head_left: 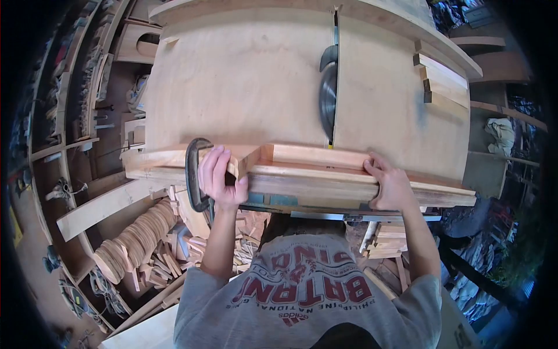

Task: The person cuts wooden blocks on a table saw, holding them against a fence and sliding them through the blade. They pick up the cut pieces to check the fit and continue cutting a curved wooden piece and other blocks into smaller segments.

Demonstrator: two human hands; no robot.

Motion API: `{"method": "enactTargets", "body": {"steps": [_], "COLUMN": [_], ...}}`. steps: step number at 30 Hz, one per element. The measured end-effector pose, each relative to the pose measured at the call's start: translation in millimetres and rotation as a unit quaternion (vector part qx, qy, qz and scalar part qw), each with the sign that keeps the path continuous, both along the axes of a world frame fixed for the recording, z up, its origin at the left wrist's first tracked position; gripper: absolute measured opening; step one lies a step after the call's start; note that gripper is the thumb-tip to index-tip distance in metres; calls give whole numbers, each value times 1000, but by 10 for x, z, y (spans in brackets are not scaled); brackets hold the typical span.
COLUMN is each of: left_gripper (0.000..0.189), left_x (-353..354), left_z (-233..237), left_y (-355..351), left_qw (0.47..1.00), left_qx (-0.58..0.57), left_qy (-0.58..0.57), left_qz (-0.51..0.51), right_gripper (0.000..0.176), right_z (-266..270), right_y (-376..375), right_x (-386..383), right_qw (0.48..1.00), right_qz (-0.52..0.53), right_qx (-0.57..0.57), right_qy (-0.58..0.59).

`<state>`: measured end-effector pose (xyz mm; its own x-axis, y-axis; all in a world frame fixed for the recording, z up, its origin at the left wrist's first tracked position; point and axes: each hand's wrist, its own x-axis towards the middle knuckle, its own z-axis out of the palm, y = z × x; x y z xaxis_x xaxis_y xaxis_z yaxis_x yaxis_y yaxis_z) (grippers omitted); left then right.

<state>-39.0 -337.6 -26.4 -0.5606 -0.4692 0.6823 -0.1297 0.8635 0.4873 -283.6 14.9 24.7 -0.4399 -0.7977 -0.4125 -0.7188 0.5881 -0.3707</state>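
A circular saw blade (328, 96) rises through a slot in the plywood saw table sled (244, 75). Along the near edge runs a long wooden fence (314, 185), with a short wooden board (319, 156) lying against its far side, one end at a wooden block (247, 158). A dark C-clamp (193, 174) grips the fence at the left. My left hand (220, 177) is wrapped round the block, right beside the clamp. My right hand (388, 181) is closed over the fence, its fingertips at the board's right end and its thumb side toward me.
Several short wood offcuts (444, 87) lie at the sled's right side. A far rail (395, 20) borders the sled. To the left stand shelves (70, 99) and a row of rounded wooden pieces (136, 238). Scrap wood (386, 239) is piled below.
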Motion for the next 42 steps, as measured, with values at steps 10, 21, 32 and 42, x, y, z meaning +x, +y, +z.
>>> {"method": "enactTargets", "body": {"steps": [10,21,32,42], "left_gripper": [51,51,47,62], "left_x": [-776,-1346,-1737,-352], "left_z": [13,11,215,53], "left_y": [-424,-721,-923,-360], "left_qw": [1000,999,994,976], "left_qx": [-22,-23,74,170], "left_qy": [17,25,-85,-138], "left_qz": [-10,-11,-11,23], "right_gripper": [91,86,64,78], "right_z": [-39,-94,-158,-203], "right_y": [-378,-654,-831,49], "right_x": [-714,-1289,-1668,-270], "right_qw": [1000,1000,997,998], "right_qz": [-11,-11,-29,17], "right_qx": [0,-27,-51,-47], "right_qy": [9,8,-51,49]}}
